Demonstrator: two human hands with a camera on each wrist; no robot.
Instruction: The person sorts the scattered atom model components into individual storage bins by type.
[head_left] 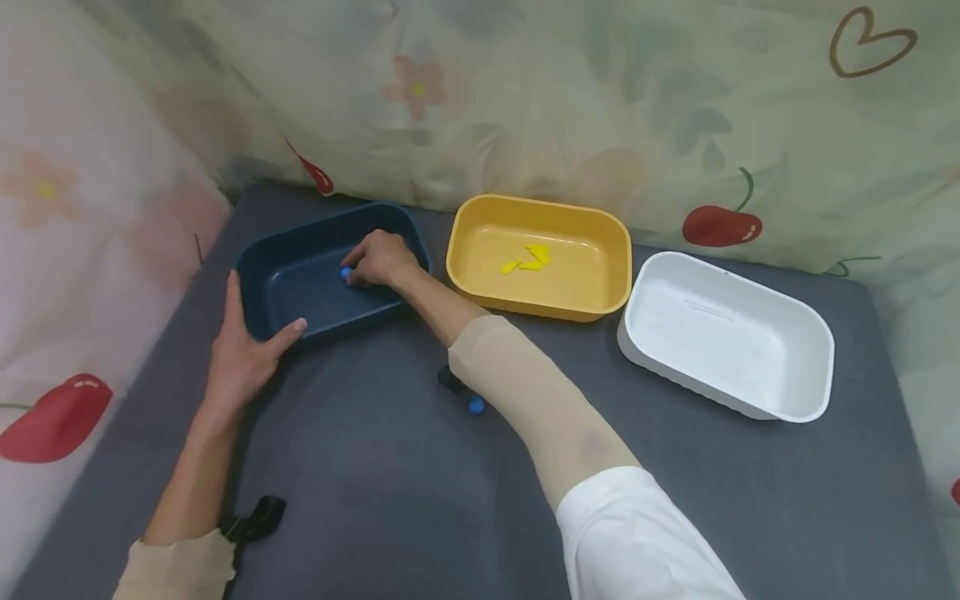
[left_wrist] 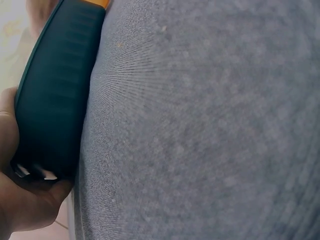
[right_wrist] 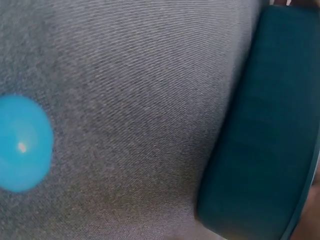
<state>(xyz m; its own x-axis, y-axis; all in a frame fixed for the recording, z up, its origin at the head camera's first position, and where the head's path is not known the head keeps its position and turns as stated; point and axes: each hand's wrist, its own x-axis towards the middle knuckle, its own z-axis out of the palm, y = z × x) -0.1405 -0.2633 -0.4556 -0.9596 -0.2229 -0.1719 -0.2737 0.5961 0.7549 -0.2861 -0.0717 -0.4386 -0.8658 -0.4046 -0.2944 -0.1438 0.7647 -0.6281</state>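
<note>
Inside the dark blue bin (head_left: pixel 330 321), my right hand (head_left: pixel 381 260) pinches a small blue ball (head_left: pixel 346 272) with its fingertips, low over the bin's floor. My left hand (head_left: pixel 243 358) holds the bin's near left corner, its thumb along the front rim and fingers along the left side. In the left wrist view the same hand (left_wrist: pixel 30 205) wraps the end of the bin (left_wrist: pixel 57 90). Another blue ball (head_left: pixel 476 406) lies on the grey cloth under my right forearm; the right wrist view shows this ball (right_wrist: pixel 22 142) close up.
Right of the dark blue bin stands a yellow bin (head_left: pixel 525 304) with several bright yellow pieces (head_left: pixel 531 264) in it. Farther right is a white bin (head_left: pixel 727 342), set at an angle. A patterned curtain (head_left: pixel 525 100) hangs behind the table (head_left: pixel 375 483).
</note>
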